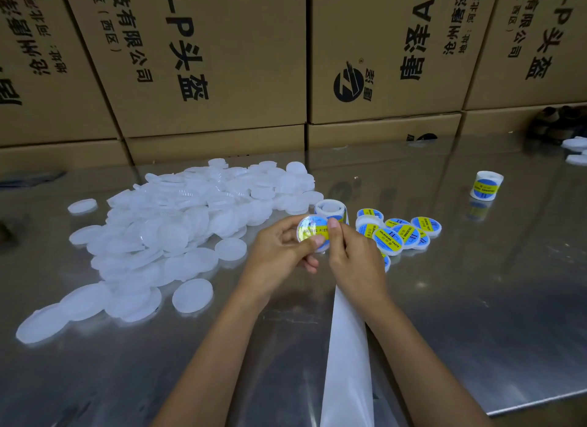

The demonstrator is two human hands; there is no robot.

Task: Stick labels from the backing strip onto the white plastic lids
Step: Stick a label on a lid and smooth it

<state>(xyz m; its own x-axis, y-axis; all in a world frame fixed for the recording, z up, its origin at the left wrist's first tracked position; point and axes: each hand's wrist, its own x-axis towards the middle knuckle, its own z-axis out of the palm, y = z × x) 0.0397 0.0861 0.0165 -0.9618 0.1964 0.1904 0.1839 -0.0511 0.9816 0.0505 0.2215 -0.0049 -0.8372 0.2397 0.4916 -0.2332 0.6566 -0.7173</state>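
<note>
lid (313, 236) with its label on, held above the table (476, 299) in my left hand (282, 252); my right hand (352, 255) thumb presses the label flat. labelled lids (400, 234) just right: about 6 done. unlabelled pile (178, 226) left: most remains. backing strip (347, 347) trails toward me.

Frosted, matt white plastic lids (158, 236) heaped on a glossy, reflective steel table (476, 283), shiny blue-and-yellow label (313, 232) catching glare, smooth white backing strip (347, 347), matt brown cardboard cartons (206, 61) behind.
</note>
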